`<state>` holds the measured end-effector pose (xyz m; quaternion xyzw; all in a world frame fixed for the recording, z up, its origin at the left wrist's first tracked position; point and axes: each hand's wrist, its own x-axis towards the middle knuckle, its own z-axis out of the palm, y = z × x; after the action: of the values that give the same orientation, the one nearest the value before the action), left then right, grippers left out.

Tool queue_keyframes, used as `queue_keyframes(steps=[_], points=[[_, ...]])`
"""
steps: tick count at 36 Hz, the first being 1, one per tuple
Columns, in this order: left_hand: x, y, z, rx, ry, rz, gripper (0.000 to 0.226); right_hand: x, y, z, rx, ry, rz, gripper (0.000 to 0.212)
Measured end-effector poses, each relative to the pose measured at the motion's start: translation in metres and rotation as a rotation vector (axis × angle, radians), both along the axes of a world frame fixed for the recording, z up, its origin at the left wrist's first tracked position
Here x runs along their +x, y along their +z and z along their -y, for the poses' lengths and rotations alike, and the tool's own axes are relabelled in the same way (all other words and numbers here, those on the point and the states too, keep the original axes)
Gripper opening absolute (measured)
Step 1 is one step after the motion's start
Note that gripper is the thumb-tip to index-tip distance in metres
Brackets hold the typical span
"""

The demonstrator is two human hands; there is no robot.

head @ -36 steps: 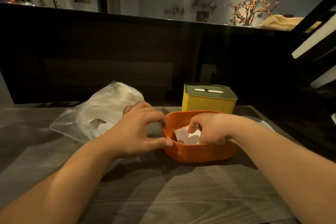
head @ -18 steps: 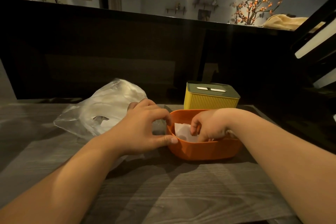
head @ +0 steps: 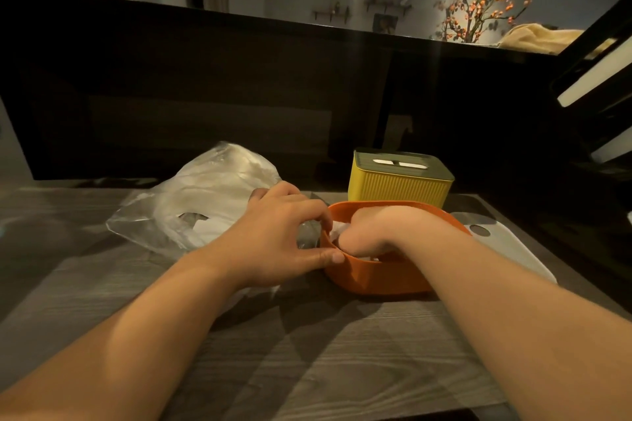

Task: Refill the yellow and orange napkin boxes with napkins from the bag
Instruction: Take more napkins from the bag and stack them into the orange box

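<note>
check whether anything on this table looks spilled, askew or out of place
Nothing spilled or damaged. The round-cornered orange plastic napkin box stands open, and a pale flat lid lies on the grey wood-grain table to its right, while the ribbed yellow napkin box is lidded.

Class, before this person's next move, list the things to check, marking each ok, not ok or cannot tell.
1. Open orange plastic box steadied by left hand: ok.
2. White paper napkins inside it, under right hand: ok.
3. Box full: cannot tell.
4. Pale flat lid lying beside it: ok.
5. Ribbed yellow box refilled: cannot tell; closed.
6. Clear plastic bag within reach: ok.
</note>
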<state>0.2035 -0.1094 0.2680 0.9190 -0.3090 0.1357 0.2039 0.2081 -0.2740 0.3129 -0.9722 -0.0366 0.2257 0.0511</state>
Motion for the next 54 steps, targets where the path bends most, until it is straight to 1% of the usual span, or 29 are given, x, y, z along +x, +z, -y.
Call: queue_keyframes(steps=[2, 4, 10, 14, 19, 21, 23, 24, 25, 27, 28, 29, 30, 31, 32, 33, 34, 35, 36, 39, 40, 42, 44, 45, 47, 49, 52, 54], points=[[-0.001, 0.0, 0.0, 0.001, 0.007, -0.004, 0.04, -0.001, 0.0, -0.006, -0.078, 0.055, -0.044, 0.055], [-0.002, 0.0, 0.001, -0.004, 0.013, -0.011, 0.04, -0.001, 0.001, -0.009, -0.11, 0.059, -0.067, 0.06], [-0.003, 0.001, 0.001, -0.006, 0.003, -0.006, 0.041, -0.008, 0.008, -0.006, -0.12, 0.023, -0.054, 0.053], [-0.004, 0.001, 0.002, -0.002, -0.002, 0.014, 0.04, -0.006, 0.005, -0.007, -0.088, 0.028, -0.031, 0.059], [-0.004, 0.001, 0.002, 0.005, -0.005, 0.034, 0.038, -0.004, 0.003, -0.006, -0.06, -0.041, -0.057, 0.053], [-0.005, 0.004, 0.002, 0.035, -0.002, 0.036, 0.043, -0.005, 0.007, -0.006, -0.033, -0.077, -0.069, 0.052], [-0.004, 0.009, -0.004, 0.048, 0.01, 0.026, 0.051, -0.005, 0.012, -0.002, -0.014, -0.12, -0.04, 0.054], [-0.004, 0.013, -0.008, 0.014, 0.018, 0.002, 0.049, -0.006, 0.014, 0.0, -0.015, -0.15, -0.001, 0.054], [-0.005, 0.019, -0.014, -0.052, 0.022, -0.037, 0.041, -0.006, 0.017, 0.003, -0.023, -0.174, 0.055, 0.051], [-0.006, 0.033, -0.029, -0.214, 0.037, -0.127, 0.012, -0.003, 0.022, 0.007, -0.032, -0.194, 0.254, 0.036], [-0.006, 0.041, -0.038, -0.257, 0.061, -0.175, 0.007, -0.003, 0.025, 0.008, -0.016, -0.182, 0.38, 0.03], [-0.006, 0.048, -0.046, -0.255, 0.092, -0.209, 0.015, -0.005, 0.028, 0.008, 0.037, -0.161, 0.501, 0.028], [-0.006, 0.054, -0.056, -0.215, 0.121, -0.256, 0.02, -0.008, 0.03, 0.003, 0.142, -0.116, 0.607, 0.024], [-0.007, 0.057, -0.067, -0.167, 0.146, -0.321, 0.023, -0.012, 0.031, -0.005, 0.289, -0.056, 0.702, 0.018], [-0.007, 0.059, -0.077, -0.12, 0.172, -0.397, 0.025, -0.018, 0.03, -0.016, 0.442, 0.006, 0.767, 0.01], [-0.005, 0.058, -0.085, -0.086, 0.19, -0.472, 0.026, -0.023, 0.029, -0.026, 0.564, 0.068, 0.803, 0.006], [-0.003, 0.054, -0.092, -0.056, 0.22, -0.522, 0.027, -0.026, 0.026, -0.039, 0.654, 0.124, 0.801, 0.011], [-0.002, 0.049, -0.098, -0.029, 0.25, -0.533, 0.029, -0.027, 0.021, -0.052, 0.715, 0.169, 0.76, 0.015], [0.001, 0.042, -0.1, -0.006, 0.28, -0.495, 0.03, -0.027, 0.015, -0.062, 0.727, 0.198, 0.694, 0.018], [0.013, 0.017, -0.103, 0.021, 0.348, -0.267, 0.038, -0.016, -0.01, -0.088, 0.608, 0.238, 0.485, 0.023], [0.018, 0.009, -0.104, 0.019, 0.359, -0.204, 0.042, -0.01, -0.02, -0.093, 0.555, 0.232, 0.472, 0.022], [0.026, -0.002, -0.106, 0.02, 0.396, -0.112, 0.046, 0.003, -0.041, -0.097, 0.466, 0.211, 0.556, 0.027], [0.027, -0.007, -0.11, 0.043, 0.422, -0.085, 0.049, 0.015, -0.057, -0.097, 0.443, 0.169, 0.649, 0.041], [0.027, -0.008, -0.113, 0.082, 0.419, -0.085, 0.055, 0.019, -0.061, -0.096, 0.447, 0.152, 0.679, 0.05], [0.026, -0.007, -0.119, 0.185, 0.403, -0.098, 0.071, 0.026, -0.065, -0.093, 0.455, 0.144, 0.693, 0.068], [0.025, -0.004, -0.125, 0.241, 0.401, -0.132, 0.082, 0.03, -0.066, -0.092, 0.483, 0.15, 0.664, 0.08], [0.025, -0.002, -0.128, 0.263, 0.408, -0.188, 0.088, 0.032, -0.066, -0.093, 0.472, 0.178, 0.601, 0.089], [0.025, -0.002, -0.128, 0.302, 0.412, -0.213, 0.085, 0.033, -0.066, -0.094, 0.429, 0.2, 0.607, 0.085]])
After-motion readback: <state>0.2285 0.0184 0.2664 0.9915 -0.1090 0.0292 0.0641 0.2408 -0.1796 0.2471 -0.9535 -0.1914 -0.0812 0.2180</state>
